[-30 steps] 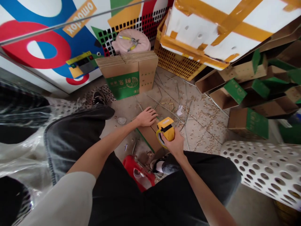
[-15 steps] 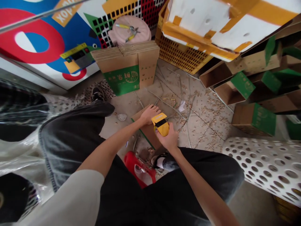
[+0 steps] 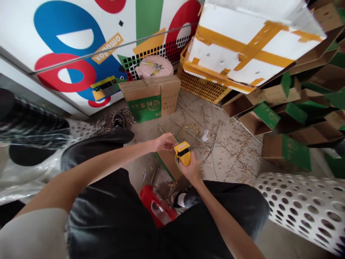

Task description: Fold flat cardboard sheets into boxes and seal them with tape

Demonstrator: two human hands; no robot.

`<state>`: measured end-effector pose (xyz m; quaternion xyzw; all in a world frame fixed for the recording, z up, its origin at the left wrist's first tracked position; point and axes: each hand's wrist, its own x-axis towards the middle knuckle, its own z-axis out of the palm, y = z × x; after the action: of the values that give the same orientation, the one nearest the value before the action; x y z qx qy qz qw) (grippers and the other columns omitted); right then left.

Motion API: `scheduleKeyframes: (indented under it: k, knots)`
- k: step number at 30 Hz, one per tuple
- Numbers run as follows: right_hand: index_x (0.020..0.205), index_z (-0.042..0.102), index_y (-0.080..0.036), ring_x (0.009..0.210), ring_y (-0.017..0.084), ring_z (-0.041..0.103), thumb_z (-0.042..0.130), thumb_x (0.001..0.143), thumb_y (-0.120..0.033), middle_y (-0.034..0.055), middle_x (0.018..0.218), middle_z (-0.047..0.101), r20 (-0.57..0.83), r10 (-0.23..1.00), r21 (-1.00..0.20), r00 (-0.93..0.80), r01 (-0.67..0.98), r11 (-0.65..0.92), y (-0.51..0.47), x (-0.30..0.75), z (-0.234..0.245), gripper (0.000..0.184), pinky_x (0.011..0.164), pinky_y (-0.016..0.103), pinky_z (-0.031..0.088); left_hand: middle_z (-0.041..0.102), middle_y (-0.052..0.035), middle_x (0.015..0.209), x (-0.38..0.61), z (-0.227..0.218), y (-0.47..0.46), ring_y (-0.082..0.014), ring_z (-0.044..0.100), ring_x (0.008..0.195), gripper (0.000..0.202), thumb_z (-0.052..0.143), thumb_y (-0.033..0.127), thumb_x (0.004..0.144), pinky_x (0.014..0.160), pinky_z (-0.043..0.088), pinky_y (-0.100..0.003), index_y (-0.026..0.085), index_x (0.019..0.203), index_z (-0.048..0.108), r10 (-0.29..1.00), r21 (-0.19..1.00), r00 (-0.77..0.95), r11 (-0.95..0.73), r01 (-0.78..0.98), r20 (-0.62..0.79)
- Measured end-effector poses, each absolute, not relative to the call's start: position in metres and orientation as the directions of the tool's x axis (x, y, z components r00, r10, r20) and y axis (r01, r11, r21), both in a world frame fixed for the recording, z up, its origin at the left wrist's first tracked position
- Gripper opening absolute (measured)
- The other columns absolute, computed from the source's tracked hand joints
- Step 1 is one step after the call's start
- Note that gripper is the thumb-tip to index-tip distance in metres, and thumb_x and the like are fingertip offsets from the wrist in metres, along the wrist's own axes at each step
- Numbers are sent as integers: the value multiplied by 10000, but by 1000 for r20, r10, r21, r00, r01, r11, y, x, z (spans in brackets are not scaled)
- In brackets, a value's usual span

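My right hand (image 3: 192,168) is closed around a yellow tape dispenser (image 3: 183,153) with a black band and a roll of tape in it. The dispenser is over the top of a brown cardboard box (image 3: 167,158) with green edges, which sits on the floor between my legs. My left hand (image 3: 164,142) is at the far left part of the box, just left of the dispenser. Its fingers are stretched out, with nothing visible in them. Whether they touch the box I cannot tell.
Flattened cartons (image 3: 151,104) stand ahead, before a pink stool (image 3: 159,70) bearing pliers. A taped foam box (image 3: 239,50) rests on a yellow crate (image 3: 202,86). Open cartons (image 3: 258,118) are stacked right, above a perforated white basket (image 3: 299,205). Something red (image 3: 151,201) lies near my foot.
My left hand has lifted and turned from lying flat on the box, its forearm swinging out to the left. The tape dispenser stays in my right hand over the box. The camera view has tilted up.
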<state>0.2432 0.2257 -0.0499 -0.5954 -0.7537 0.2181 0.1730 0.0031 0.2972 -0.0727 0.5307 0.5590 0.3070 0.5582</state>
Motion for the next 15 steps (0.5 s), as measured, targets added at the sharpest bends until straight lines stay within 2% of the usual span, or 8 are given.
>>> scheduleKeyframes:
  k: [3, 5, 8, 12, 15]
  knots:
    - [1059, 519, -225, 731, 271, 700, 641, 822, -491, 66, 799, 720, 13, 960, -509, -279, 825, 246, 221, 242, -54, 377, 635, 314, 424, 798, -154, 841, 4, -61, 284, -250, 765, 829, 526, 499, 558, 1050, 779, 639, -386, 182, 797, 765, 818, 864, 362, 499, -58, -448]
    - [1079, 524, -216, 758, 283, 717, 645, 819, -478, 80, 831, 736, 18, 951, -489, -310, 826, 279, 220, 241, -54, 389, 653, 320, 439, 798, -119, 849, 9, -55, 278, -215, 753, 813, 382, 642, 488, 1000, 775, 636, -348, 179, 812, 766, 756, 768, 338, 627, -127, -561]
    - [1083, 529, -213, 779, 291, 729, 640, 821, -485, 94, 854, 749, 8, 948, -466, -317, 838, 284, 220, 239, -52, 394, 668, 326, 453, 780, -86, 817, 14, -46, 275, -179, 722, 755, 242, 784, 405, 917, 715, 612, -298, 169, 864, 798, 699, 699, 247, 708, -104, -671]
    - [1082, 534, -214, 799, 293, 737, 634, 822, -470, 103, 886, 766, -25, 952, -447, -304, 855, 261, 220, 236, -48, 378, 676, 326, 455, 732, -57, 717, 13, -45, 276, -134, 644, 632, 245, 862, 382, 852, 649, 562, -269, 139, 864, 832, 747, 758, 162, 652, 16, -645]
    - [1102, 534, -210, 811, 294, 740, 659, 817, -459, 101, 908, 773, -50, 951, -410, -305, 875, 259, 219, 235, -50, 399, 683, 325, 451, 740, -55, 722, 11, -54, 281, -144, 649, 652, 211, 881, 353, 826, 661, 554, -275, 146, 846, 841, 791, 797, 101, 593, 115, -603]
